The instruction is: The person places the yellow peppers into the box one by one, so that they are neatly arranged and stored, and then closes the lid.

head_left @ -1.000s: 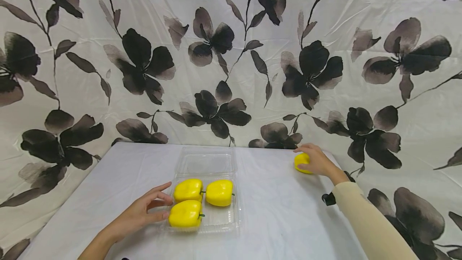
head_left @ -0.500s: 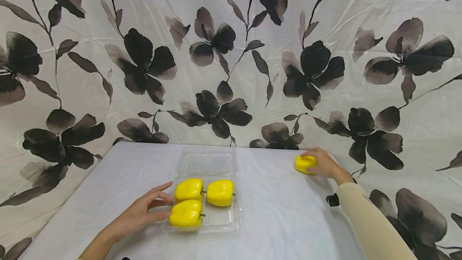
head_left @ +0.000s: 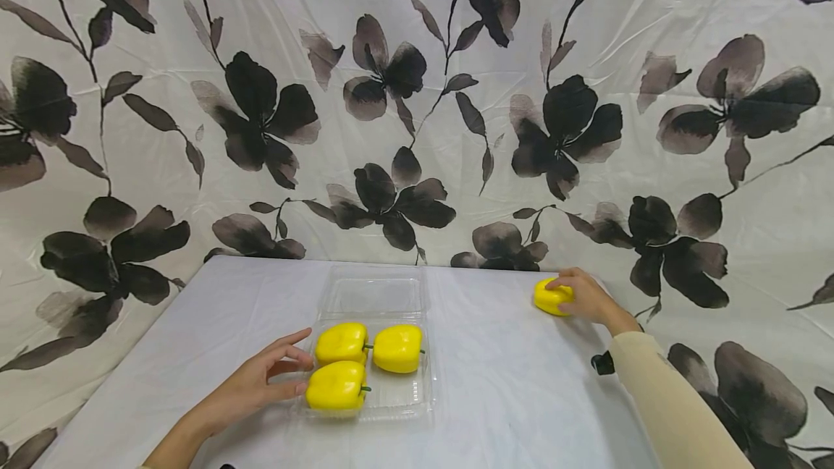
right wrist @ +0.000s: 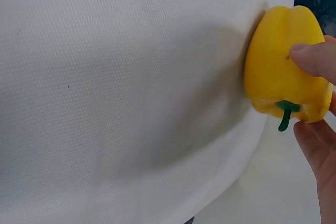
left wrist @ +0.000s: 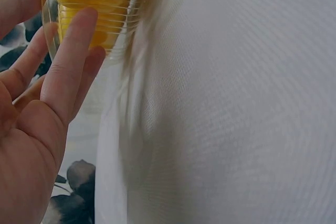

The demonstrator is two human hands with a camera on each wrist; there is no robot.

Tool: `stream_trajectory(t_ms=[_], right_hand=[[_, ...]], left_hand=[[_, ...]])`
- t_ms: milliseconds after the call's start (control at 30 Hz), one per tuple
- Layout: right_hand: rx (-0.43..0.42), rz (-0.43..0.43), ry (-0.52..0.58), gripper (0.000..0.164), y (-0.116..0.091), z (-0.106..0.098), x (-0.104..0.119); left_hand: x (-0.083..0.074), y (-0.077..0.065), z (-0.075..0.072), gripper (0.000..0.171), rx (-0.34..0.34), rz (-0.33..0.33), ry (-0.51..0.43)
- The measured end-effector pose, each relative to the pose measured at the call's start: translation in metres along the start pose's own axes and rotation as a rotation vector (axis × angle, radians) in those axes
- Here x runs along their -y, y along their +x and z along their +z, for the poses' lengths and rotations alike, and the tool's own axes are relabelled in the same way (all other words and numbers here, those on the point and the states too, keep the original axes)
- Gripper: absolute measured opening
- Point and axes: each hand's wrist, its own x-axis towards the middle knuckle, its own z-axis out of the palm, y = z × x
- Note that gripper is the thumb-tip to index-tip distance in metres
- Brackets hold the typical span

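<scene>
Lengthwise down the right wrist view, stem [right wrist: 285,120] lowest, a yellow pepper [right wrist: 281,66] sits pinched by right fingers [right wrist: 312,142], left fingers [left wrist: 68,66] spread.

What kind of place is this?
Probably a staged tabletop setup rather than a working kitchen: floral-print sheeting hangs behind a white-covered table, where three yellow bell peppers sit in a clear clamshell container.

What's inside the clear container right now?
A far-left yellow pepper, a near-left yellow pepper and a far-right yellow pepper. The clear container shows bare plastic at near right; its floor beneath the peppers is covered, so I can't see it.
</scene>
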Motion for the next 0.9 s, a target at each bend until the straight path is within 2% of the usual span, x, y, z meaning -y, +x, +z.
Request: stream_trajectory(t_ms=[200, 467, 700, 900], right_hand=[[0.002, 0.011, -0.008, 0.037, -0.001, -0.001, 0.000], [-0.018, -0.026, -0.001, 0.037, -0.001, -0.003, 0.007], [-0.042, -0.056, 0.011, 0.038, -0.005, -0.011, 0.034], [-0.047, -0.117, 0.005, 0.038, -0.008, -0.015, 0.064]], left_hand=[[-0.001, 0.000, 0.000, 0.036, -0.002, -0.007, -0.001], [-0.001, 0.000, 0.000, 0.038, -0.006, -0.010, 0.007], [-0.002, 0.000, 0.000, 0.038, -0.002, -0.009, 0.001], [-0.003, 0.001, 0.000, 0.039, -0.004, -0.019, 0.005]])
